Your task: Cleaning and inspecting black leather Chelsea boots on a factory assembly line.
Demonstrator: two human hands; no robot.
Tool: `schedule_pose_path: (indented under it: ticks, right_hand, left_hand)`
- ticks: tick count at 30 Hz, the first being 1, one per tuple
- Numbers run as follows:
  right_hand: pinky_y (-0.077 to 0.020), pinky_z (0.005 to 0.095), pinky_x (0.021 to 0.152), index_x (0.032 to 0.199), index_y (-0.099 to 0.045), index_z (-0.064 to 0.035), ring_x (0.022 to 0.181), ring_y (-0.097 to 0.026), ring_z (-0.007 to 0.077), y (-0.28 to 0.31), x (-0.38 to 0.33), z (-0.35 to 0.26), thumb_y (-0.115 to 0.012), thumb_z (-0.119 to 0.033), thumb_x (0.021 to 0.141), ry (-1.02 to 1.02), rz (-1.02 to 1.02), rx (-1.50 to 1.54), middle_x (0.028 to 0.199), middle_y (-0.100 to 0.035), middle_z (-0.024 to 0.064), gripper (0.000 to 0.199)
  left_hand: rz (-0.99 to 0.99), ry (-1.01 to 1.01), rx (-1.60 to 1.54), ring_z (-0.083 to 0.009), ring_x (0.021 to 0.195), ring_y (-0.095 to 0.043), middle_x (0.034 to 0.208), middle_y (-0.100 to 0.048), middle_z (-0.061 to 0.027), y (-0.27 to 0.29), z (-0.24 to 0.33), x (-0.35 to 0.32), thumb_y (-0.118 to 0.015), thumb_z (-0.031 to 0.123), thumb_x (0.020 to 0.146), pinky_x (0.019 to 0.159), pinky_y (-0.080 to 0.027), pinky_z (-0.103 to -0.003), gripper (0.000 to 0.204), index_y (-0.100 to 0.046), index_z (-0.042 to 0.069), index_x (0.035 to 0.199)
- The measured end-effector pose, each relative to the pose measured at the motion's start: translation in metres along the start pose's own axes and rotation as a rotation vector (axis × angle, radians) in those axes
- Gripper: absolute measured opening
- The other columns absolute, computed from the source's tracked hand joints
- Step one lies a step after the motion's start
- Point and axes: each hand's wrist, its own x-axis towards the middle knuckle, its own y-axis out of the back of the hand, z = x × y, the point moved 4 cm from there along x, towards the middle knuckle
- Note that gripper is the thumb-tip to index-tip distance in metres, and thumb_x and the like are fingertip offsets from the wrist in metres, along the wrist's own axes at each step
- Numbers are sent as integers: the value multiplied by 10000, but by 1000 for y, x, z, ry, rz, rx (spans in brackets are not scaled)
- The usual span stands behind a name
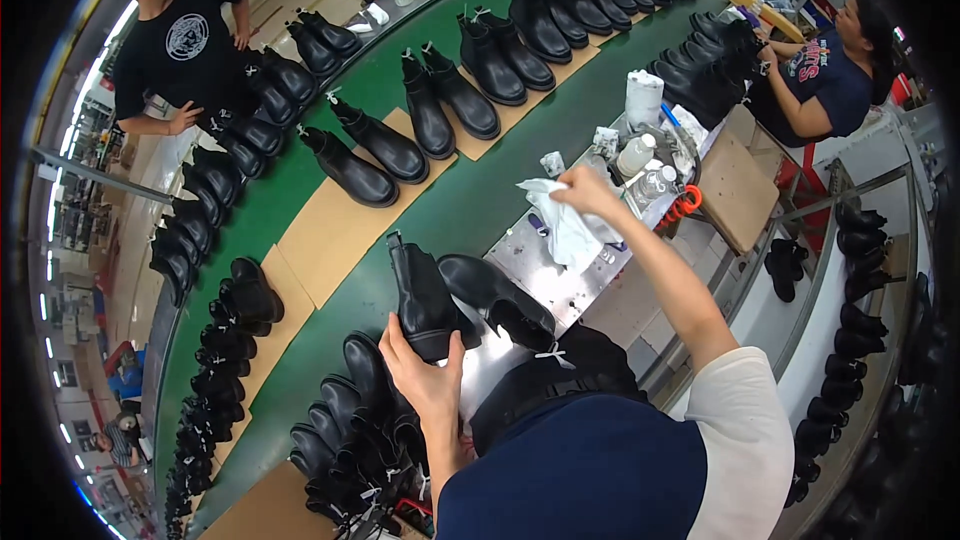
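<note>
Black boot (422,290) is over the green counter (335,332) near its inner edge, bare surface open to its left. The left hand (427,375) has its grip clamped on the boot's lower end, the right hand (588,192) pinches a white cloth (567,230); a second boot (500,292) lies just right, and more boots (340,415) crowd the near side.

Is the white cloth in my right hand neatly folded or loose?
Loose and crumpled: the white cloth spreads from the right hand with creases and uneven edges; no neat fold shows.
</note>
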Motion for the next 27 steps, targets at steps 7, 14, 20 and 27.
schedule_pose_path:
  ticks: [7,14,20,27]
  right_hand:
    - [-435,211,550,901,-679,4,604,-564,62,-15,-32,-4,-760,-282,737,-312,-189,801,688,-632,34,339]
    - [-513,396,688,900,-713,-60,680,-637,330,27,-84,-22,-611,-93,648,136,122,-227,709,-646,193,275]
    - [-481,391,791,864,-735,-171,966,-595,294,67,-134,-2,-476,16,686,1,366,-373,1009,-632,101,366]
    - [-484,264,510,971,-527,-37,688,-585,180,30,-137,155,-528,-71,849,103,458,1754,1011,-603,161,126]
  left_hand:
    - [11,-15,22,-376,1071,-514,1173,-480,-206,1,-5,-1,-783,172,634,907,-430,-411,775,-420,-26,1290]
    - [-35,-31,8,-401,1059,-508,1183,-465,-225,-2,-4,2,-786,185,640,895,-436,-431,794,-404,-23,1303]
    - [-22,-20,26,-376,1069,-514,1174,-488,-200,-1,-5,4,-772,182,656,913,-428,-413,758,-415,-11,1296]
    - [-49,-26,22,-380,1069,-512,1172,-487,-204,-9,4,9,-773,170,651,910,-427,-416,757,-418,-13,1294]
